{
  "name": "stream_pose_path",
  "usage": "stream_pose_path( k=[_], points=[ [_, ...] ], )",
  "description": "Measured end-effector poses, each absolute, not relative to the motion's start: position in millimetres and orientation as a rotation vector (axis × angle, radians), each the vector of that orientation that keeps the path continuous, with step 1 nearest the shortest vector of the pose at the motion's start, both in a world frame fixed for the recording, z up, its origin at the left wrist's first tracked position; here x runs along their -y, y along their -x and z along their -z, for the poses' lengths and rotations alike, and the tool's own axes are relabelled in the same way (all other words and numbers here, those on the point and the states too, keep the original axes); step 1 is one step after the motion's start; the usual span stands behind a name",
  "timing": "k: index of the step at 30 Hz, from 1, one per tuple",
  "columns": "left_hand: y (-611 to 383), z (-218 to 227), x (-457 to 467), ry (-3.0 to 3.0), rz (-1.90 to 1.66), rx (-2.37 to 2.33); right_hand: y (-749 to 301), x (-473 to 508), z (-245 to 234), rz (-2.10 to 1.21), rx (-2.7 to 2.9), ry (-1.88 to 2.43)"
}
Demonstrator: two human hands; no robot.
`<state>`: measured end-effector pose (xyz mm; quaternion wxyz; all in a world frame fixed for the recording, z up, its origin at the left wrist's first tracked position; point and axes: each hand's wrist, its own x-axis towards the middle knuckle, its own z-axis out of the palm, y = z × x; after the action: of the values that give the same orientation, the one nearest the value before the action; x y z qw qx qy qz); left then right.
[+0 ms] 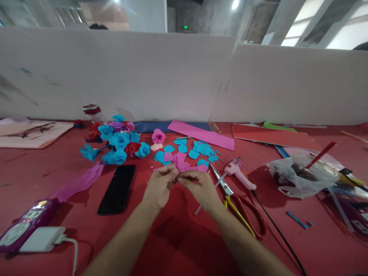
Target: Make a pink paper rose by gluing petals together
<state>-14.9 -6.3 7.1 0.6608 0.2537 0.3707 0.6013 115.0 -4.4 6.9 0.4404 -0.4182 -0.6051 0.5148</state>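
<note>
My left hand [160, 184] and my right hand [201, 187] meet over the red table, fingertips pinched together on a small pink paper petal [180, 162]. Just beyond them lie loose pink and blue paper petals [198, 150]. A finished pink paper rose [158, 136] sits behind those. A bunch of blue, red and purple paper roses [119, 141] lies to the far left of the petals.
A black phone [117, 189] lies left of my hands. Scissors [238, 203] and a pink glue gun [239, 173] with a black cord lie to the right. A plastic bag with a cup [304, 176] stands further right. A purple power strip [25, 224] sits at the near left.
</note>
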Motion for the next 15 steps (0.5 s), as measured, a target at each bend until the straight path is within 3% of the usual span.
stream_pose_path(
  k=[15],
  points=[
    [17.2, -6.8, 7.0, -0.625, -1.343, -0.842, -116.2, 4.3, -9.4, -1.256, 1.53, 1.044]
  ],
)
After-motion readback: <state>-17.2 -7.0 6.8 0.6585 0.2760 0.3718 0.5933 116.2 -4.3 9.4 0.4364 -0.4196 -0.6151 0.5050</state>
